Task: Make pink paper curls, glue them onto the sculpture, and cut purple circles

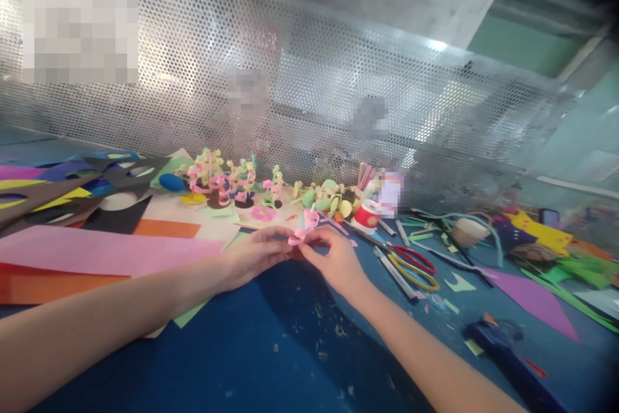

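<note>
Both hands, left (251,257) and right (336,261), meet over the blue counter (227,348), each grip closed on the small pink curled piece (305,226)! Scissors (411,265) lie to the right, pink paper (111,250) to the left, little curled figures (220,178) behind.

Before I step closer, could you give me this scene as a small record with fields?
Left hand: holding pink curled paper
Right hand: fingers on the same piece
Behind hands: small multicoloured paper figures
Left side: pink sheet, partly covering orange sheet
Right side: scissors, dark blue tool
Surface: blue tabletop
</note>
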Demonstrator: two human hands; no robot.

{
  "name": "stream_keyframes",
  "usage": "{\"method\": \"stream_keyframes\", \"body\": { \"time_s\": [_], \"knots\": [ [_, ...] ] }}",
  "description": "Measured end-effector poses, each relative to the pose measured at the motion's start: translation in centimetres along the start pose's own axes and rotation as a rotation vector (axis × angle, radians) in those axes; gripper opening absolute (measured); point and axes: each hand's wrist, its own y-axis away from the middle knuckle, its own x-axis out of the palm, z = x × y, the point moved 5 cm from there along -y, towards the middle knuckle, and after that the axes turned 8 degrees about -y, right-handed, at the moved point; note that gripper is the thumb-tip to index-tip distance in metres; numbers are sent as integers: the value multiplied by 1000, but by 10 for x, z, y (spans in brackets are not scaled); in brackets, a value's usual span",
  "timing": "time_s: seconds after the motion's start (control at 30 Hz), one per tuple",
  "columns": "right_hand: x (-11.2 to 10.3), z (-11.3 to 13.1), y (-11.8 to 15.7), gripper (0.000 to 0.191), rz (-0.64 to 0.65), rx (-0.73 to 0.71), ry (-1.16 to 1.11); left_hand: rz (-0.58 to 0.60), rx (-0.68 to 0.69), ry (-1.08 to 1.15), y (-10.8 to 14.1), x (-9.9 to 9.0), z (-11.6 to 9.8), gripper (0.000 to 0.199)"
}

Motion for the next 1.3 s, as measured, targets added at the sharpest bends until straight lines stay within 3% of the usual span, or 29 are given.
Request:
{"method": "stream_keyframes", "body": {
  "time_s": [0.4, 1.1, 1.3],
  "knots": [
    [-2, -3, -3, 8, 69, 23, -44, 17, 16, -19, 0, -1, -1, 13],
    [-12, 4, -8, 7, 81, 99, 3, -147, -91, -1, 3, -6, 3, 14],
    [-12, 5, -7, 14, 101, 97, 27, -152, -107, -33, 5, -5, 0, 14]
  ]
}}
